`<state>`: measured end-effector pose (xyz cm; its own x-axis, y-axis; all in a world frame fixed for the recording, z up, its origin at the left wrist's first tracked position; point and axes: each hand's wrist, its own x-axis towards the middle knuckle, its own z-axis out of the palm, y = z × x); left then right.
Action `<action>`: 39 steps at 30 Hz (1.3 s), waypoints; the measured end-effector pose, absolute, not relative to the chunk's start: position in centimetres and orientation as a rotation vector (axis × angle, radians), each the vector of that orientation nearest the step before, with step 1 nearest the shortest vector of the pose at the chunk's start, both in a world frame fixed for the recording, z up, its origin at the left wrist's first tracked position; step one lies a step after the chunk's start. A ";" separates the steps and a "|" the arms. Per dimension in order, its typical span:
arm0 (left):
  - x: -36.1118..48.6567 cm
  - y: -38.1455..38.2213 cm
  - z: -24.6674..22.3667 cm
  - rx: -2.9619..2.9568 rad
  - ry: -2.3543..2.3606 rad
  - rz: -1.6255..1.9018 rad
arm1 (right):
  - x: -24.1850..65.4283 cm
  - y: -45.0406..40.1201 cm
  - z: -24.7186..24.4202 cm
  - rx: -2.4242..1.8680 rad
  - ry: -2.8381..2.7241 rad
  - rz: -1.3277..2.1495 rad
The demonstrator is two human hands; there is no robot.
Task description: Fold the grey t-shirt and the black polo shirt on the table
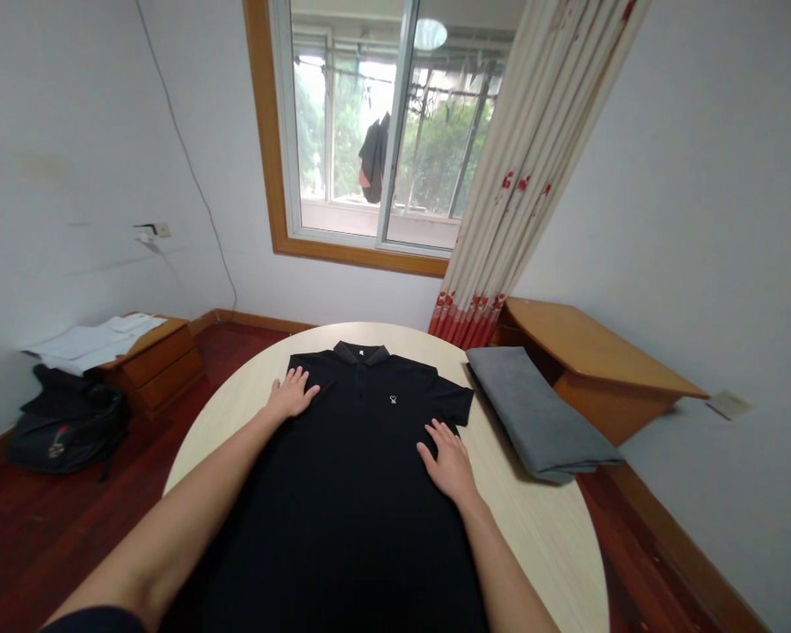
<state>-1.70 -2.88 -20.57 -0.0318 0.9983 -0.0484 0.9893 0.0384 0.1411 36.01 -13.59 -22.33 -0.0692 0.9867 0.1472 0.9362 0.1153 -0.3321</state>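
A black polo shirt (pixel 362 466) lies spread face up on the round table (pixel 204 431), its collar at the far edge and a small white logo on the chest. My left hand (pixel 292 395) rests on the shirt near the left sleeve in view, fingers spread. On the opposite side, my right hand (pixel 449 459) lies on the shirt's edge just below the other sleeve, with its fingers stretched out. Neither hand grips the cloth. The near end of the shirt runs out of the bottom of the view.
A folded grey cloth (pixel 540 413) lies at the table's right edge, partly overhanging. Beyond it stands a wooden desk (pixel 586 343). A low drawer cabinet (pixel 158 369) with papers (pixel 92 338) and a black bag (pixel 66 431) are on the left. A curtain (pixel 501 193) hangs behind the table.
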 end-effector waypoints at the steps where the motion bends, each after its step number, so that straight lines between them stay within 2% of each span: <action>1: -1.7 -2.1 -20.7 2.080 2.175 0.102 | 36.1 -13.5 -22.5 -1.868 -2.068 0.207; 10: -3.0 2.3 -22.0 2.077 2.219 0.142 | 36.6 -13.1 -23.7 -1.837 -2.071 0.173; 17: -3.6 3.2 -20.4 2.083 2.197 0.095 | 36.5 -13.2 -23.4 -1.849 -2.059 0.195; 21: -2.0 1.0 -19.7 2.112 2.260 0.144 | 36.5 -13.3 -23.3 -1.855 -2.054 0.192; 28: 1.3 -6.7 -22.0 2.179 2.292 0.175 | 36.5 -13.1 -23.6 -1.838 -2.052 0.164; 32: 2.3 -8.0 -21.6 2.133 2.312 0.133 | 36.5 -13.0 -23.9 -1.823 -2.037 0.149; 39: 3.4 -9.2 -21.8 2.187 2.308 0.274 | 36.3 -13.2 -23.5 -1.747 -1.942 0.145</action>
